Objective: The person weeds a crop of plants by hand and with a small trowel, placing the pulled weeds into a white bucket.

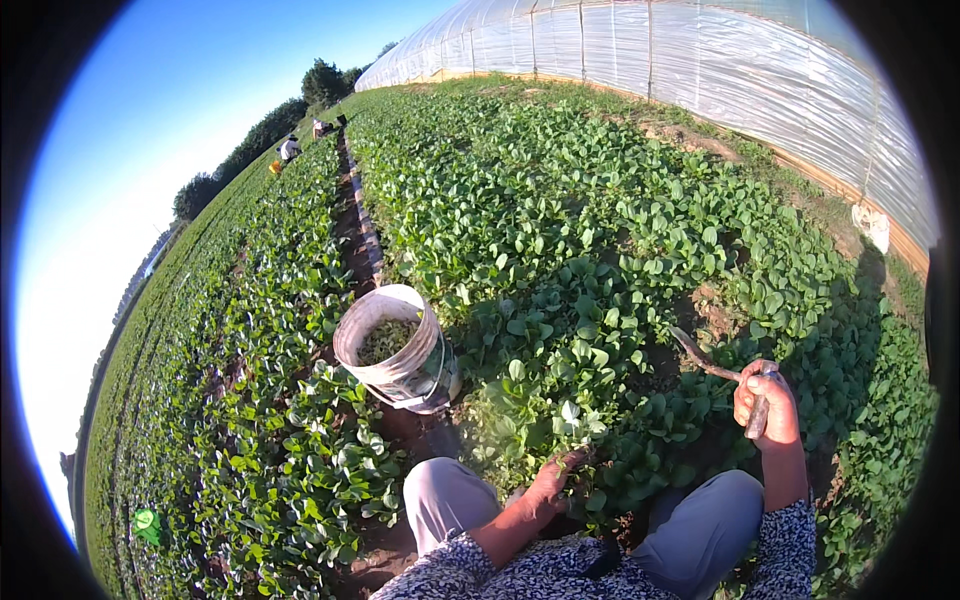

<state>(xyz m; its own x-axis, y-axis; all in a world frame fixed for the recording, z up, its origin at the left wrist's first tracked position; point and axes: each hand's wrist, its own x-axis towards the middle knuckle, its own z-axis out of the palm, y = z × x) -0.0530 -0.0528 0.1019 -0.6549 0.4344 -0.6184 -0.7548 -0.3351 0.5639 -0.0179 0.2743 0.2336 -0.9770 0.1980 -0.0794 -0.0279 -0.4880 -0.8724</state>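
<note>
Down among the plants (520, 425), left hand (552, 482); up and right of its fingers, right hand (768, 400) with hand tool (712, 369).
Left: forearm reaching forward past left knee (448, 500), fingers lowered, partly hidden by leaves; whether they grip stems, cannot tell. Right: forearm upright, fingers wrapped round the handle, bent shank extending ahead and left of them. Bucket (430, 362), greens inside, ahead and left of the left fingers; right knee (700, 530) between the hands. Beyond the right fingers: more plants, white bag (872, 228), greenhouse (720, 75).
</note>
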